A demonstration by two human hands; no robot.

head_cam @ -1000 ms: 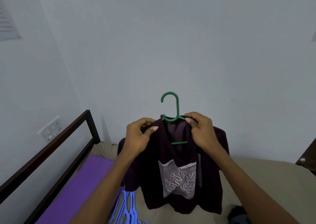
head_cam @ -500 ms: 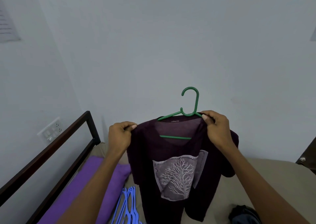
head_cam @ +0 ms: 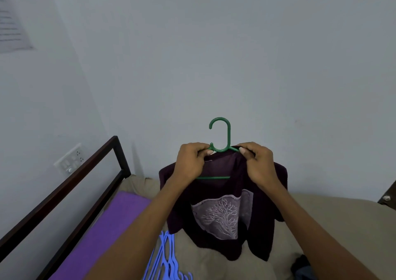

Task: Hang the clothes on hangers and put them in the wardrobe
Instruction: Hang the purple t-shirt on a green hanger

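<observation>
- Clearly the dark purple T-shirt [head_cam: 222, 207] is soft and light, so it will slump and slide; hold it by the collar and the stiff green hanger [head_cam: 220, 136].
- It hangs in the air above the bed [head_cam: 334, 219], centre of view.
- Left hand [head_cam: 190, 162] and right hand [head_cam: 259, 164] both have their fingers curled tight, pinching collar and hanger shoulders just beside the hook.
- Blue hangers [head_cam: 165, 258] lie on the bed, near left.

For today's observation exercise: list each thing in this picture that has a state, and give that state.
green hanger: upright, inside the shirt's neck, hook free
dark purple shirt: on the hanger, hem touching the bed
left hand: grips collar and hanger
right hand: grips collar and hanger
blue hangers: lying piled on the bed
</observation>
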